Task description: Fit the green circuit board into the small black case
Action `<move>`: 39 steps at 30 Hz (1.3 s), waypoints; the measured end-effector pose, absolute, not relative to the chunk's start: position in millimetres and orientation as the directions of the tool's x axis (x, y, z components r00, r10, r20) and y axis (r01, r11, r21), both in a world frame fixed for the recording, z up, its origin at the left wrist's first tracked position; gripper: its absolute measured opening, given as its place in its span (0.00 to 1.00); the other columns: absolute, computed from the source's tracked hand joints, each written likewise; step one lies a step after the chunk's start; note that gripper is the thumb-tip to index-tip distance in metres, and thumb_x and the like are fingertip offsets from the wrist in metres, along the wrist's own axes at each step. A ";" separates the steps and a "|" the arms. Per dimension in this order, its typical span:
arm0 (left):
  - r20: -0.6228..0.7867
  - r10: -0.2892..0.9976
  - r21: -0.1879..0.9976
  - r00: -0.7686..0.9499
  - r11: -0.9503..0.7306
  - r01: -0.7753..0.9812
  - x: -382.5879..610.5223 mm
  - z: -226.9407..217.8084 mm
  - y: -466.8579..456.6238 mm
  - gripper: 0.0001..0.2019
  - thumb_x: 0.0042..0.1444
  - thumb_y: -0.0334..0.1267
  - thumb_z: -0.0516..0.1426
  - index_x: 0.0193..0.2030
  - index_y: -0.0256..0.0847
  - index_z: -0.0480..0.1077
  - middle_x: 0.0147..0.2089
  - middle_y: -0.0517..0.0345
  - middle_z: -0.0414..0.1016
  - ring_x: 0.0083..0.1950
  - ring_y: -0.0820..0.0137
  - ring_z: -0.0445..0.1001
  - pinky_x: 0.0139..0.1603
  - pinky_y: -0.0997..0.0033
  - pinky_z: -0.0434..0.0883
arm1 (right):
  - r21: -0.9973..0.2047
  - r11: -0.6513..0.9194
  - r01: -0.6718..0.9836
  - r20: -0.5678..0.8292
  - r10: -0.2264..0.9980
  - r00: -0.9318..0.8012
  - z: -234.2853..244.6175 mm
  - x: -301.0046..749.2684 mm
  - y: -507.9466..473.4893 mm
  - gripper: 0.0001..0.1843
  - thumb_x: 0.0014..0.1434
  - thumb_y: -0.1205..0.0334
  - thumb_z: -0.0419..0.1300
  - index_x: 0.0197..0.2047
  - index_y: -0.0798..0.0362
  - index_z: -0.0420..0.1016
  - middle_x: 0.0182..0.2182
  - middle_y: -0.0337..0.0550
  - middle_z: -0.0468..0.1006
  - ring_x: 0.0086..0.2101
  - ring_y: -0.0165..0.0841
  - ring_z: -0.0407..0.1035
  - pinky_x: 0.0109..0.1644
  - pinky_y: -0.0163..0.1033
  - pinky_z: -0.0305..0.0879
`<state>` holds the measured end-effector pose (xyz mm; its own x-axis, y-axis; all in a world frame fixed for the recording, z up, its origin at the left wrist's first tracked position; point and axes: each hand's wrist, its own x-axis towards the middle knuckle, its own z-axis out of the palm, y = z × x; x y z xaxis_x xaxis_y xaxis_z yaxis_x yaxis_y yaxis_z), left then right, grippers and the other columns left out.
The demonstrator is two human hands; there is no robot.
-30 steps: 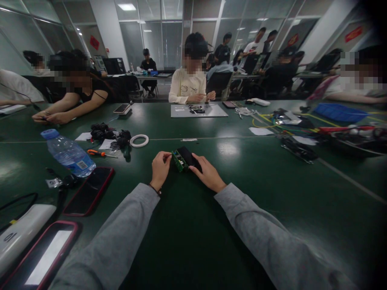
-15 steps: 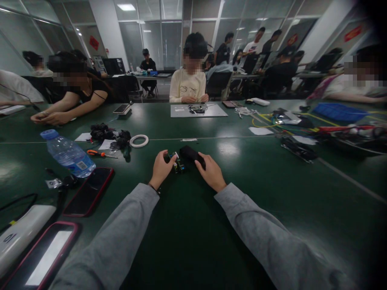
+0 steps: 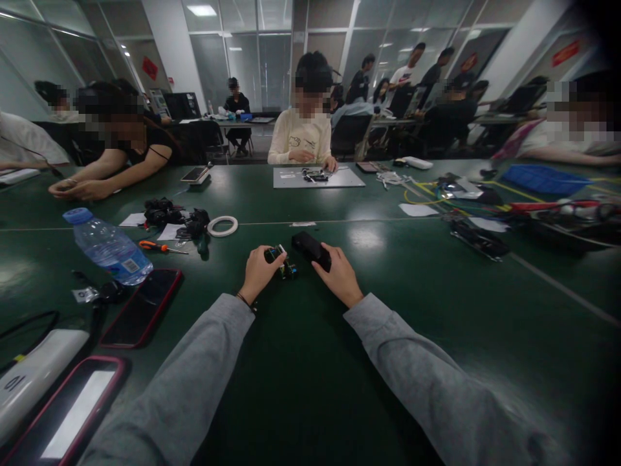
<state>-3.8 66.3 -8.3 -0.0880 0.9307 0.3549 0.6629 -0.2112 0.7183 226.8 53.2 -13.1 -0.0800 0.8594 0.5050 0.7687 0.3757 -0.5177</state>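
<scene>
My left hand [image 3: 257, 273] is closed around a small green circuit board [image 3: 284, 264] with components on it, held just above the dark green table [image 3: 310, 362]. My right hand [image 3: 339, 277] grips a black plastic casing [image 3: 310, 249], a short gap to the right of the board. Both arms wear grey sleeves. The board and the casing are apart from each other.
At left lie a water bottle [image 3: 109, 247], a red-edged phone [image 3: 141, 307], another phone [image 3: 68, 408], a white device [image 3: 33, 372], an orange screwdriver [image 3: 158, 246], black parts [image 3: 167, 213] and a white tape ring [image 3: 222, 226]. Cables and a blue tray [image 3: 543, 180] sit at right. Other people sit across the table.
The circuit board has come out of the black casing: my left hand drew the board left while my right hand moved the casing right and away.
</scene>
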 end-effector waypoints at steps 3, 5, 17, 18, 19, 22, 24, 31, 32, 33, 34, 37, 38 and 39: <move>0.335 0.937 0.749 -0.099 -0.201 0.632 -4.2 -8.0 65.0 0.24 0.49 0.57 0.58 0.43 0.39 0.70 0.41 0.48 0.74 0.42 0.62 0.72 0.43 0.62 0.69 | -0.565 0.398 0.723 0.517 0.853 -0.066 -16.6 229.1 57.3 0.29 0.58 0.51 0.56 0.60 0.56 0.62 0.48 0.53 0.66 0.47 0.41 0.66 0.52 0.50 0.66; 0.302 0.949 0.775 -0.087 -0.191 0.603 -4.0 -6.8 63.8 0.24 0.49 0.57 0.59 0.44 0.39 0.69 0.42 0.48 0.74 0.41 0.63 0.73 0.42 0.63 0.69 | -0.622 0.383 0.683 0.508 0.861 -0.020 -18.8 231.6 60.7 0.28 0.59 0.51 0.56 0.58 0.56 0.65 0.48 0.53 0.67 0.46 0.41 0.66 0.52 0.49 0.66; 0.396 0.917 0.765 0.050 -0.359 0.535 4.4 10.5 49.1 0.22 0.51 0.51 0.60 0.49 0.42 0.67 0.47 0.52 0.73 0.46 0.64 0.73 0.47 0.62 0.70 | -0.774 0.289 0.563 0.421 0.899 0.118 -26.5 239.7 70.6 0.24 0.62 0.48 0.50 0.51 0.56 0.71 0.44 0.51 0.71 0.43 0.38 0.66 0.51 0.48 0.64; 0.412 0.909 0.753 0.060 -0.376 0.540 5.3 11.9 47.7 0.22 0.51 0.50 0.60 0.49 0.42 0.67 0.47 0.52 0.73 0.47 0.64 0.73 0.47 0.61 0.70 | -0.769 0.290 0.570 0.425 0.897 0.117 -26.0 239.6 70.2 0.24 0.62 0.48 0.49 0.51 0.56 0.71 0.44 0.51 0.71 0.44 0.38 0.66 0.51 0.48 0.64; 0.430 0.900 0.740 0.070 -0.396 0.544 6.2 13.3 46.3 0.21 0.51 0.50 0.60 0.49 0.42 0.66 0.47 0.52 0.72 0.47 0.64 0.72 0.48 0.61 0.70 | -0.764 0.289 0.577 0.428 0.896 0.117 -25.5 239.6 69.7 0.24 0.62 0.47 0.49 0.51 0.56 0.71 0.44 0.51 0.71 0.44 0.39 0.66 0.52 0.48 0.64; 0.488 0.867 0.701 0.098 -0.456 0.549 8.4 17.6 42.4 0.21 0.52 0.48 0.60 0.50 0.42 0.66 0.48 0.53 0.72 0.49 0.65 0.71 0.50 0.62 0.69 | -0.757 0.284 0.589 0.424 0.899 0.111 -24.3 239.6 68.8 0.24 0.63 0.47 0.48 0.51 0.56 0.71 0.44 0.52 0.70 0.44 0.39 0.66 0.52 0.49 0.63; 0.513 0.851 0.680 0.114 -0.484 0.551 9.4 20.2 40.4 0.20 0.52 0.47 0.60 0.50 0.42 0.66 0.48 0.53 0.71 0.49 0.65 0.71 0.51 0.62 0.69 | -0.750 0.287 0.595 0.426 0.899 0.103 -24.0 239.6 68.5 0.24 0.63 0.47 0.48 0.51 0.56 0.71 0.44 0.52 0.70 0.44 0.39 0.66 0.52 0.49 0.63; 0.520 0.845 0.687 0.120 -0.498 0.529 8.8 19.4 41.0 0.22 0.53 0.45 0.60 0.52 0.42 0.64 0.50 0.52 0.70 0.51 0.65 0.71 0.53 0.62 0.68 | -0.747 0.298 0.594 0.438 0.893 0.104 -24.2 239.1 68.6 0.25 0.63 0.46 0.47 0.50 0.56 0.71 0.44 0.51 0.70 0.45 0.39 0.66 0.53 0.48 0.63; 0.516 0.849 0.695 0.113 -0.492 0.524 8.5 18.1 42.0 0.22 0.52 0.46 0.60 0.53 0.42 0.63 0.50 0.52 0.70 0.51 0.65 0.71 0.53 0.62 0.69 | -0.747 0.297 0.595 0.437 0.893 0.104 -24.3 239.1 68.8 0.25 0.63 0.47 0.47 0.50 0.56 0.71 0.44 0.51 0.70 0.45 0.38 0.66 0.53 0.48 0.63; 0.511 0.854 0.704 0.104 -0.485 0.519 8.2 16.8 43.2 0.23 0.52 0.46 0.60 0.53 0.42 0.63 0.50 0.52 0.70 0.51 0.65 0.71 0.53 0.62 0.69 | -0.746 0.296 0.596 0.437 0.893 0.103 -24.5 239.2 68.9 0.24 0.63 0.47 0.47 0.50 0.56 0.71 0.44 0.51 0.70 0.45 0.39 0.65 0.53 0.48 0.62; 0.505 0.858 0.713 0.097 -0.477 0.514 7.9 15.5 44.4 0.24 0.52 0.46 0.60 0.53 0.42 0.63 0.50 0.52 0.70 0.51 0.65 0.71 0.53 0.62 0.69 | -0.745 0.298 0.596 0.438 0.893 0.101 -24.6 239.3 69.1 0.24 0.63 0.47 0.47 0.50 0.56 0.71 0.44 0.51 0.71 0.45 0.39 0.65 0.53 0.48 0.62; 0.496 0.865 0.732 0.080 -0.466 0.497 7.2 12.5 47.4 0.23 0.51 0.46 0.61 0.52 0.42 0.64 0.50 0.51 0.70 0.51 0.65 0.71 0.53 0.62 0.69 | -0.743 0.315 0.591 0.452 0.887 0.095 -24.9 239.2 69.5 0.24 0.63 0.47 0.47 0.50 0.55 0.71 0.44 0.51 0.71 0.46 0.39 0.65 0.53 0.48 0.62; 0.494 0.866 0.737 0.078 -0.464 0.491 7.0 11.9 48.1 0.23 0.51 0.46 0.61 0.52 0.42 0.64 0.50 0.51 0.70 0.51 0.65 0.71 0.54 0.62 0.69 | -0.741 0.322 0.589 0.457 0.884 0.092 -24.9 239.2 69.5 0.24 0.63 0.47 0.47 0.50 0.55 0.71 0.44 0.51 0.71 0.46 0.39 0.65 0.53 0.49 0.62; 0.490 0.868 0.742 0.077 -0.462 0.485 6.8 11.6 48.5 0.23 0.51 0.45 0.61 0.52 0.42 0.64 0.50 0.51 0.70 0.51 0.65 0.71 0.54 0.62 0.69 | -0.740 0.327 0.588 0.462 0.882 0.091 -24.9 239.1 69.5 0.24 0.63 0.46 0.47 0.50 0.55 0.71 0.44 0.51 0.71 0.45 0.39 0.65 0.53 0.49 0.62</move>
<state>6.8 48.5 11.6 0.0774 0.8683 0.4899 0.4852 -0.4621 0.7424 239.1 69.5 -24.9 0.0910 0.8819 0.4625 0.5883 0.3271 -0.7395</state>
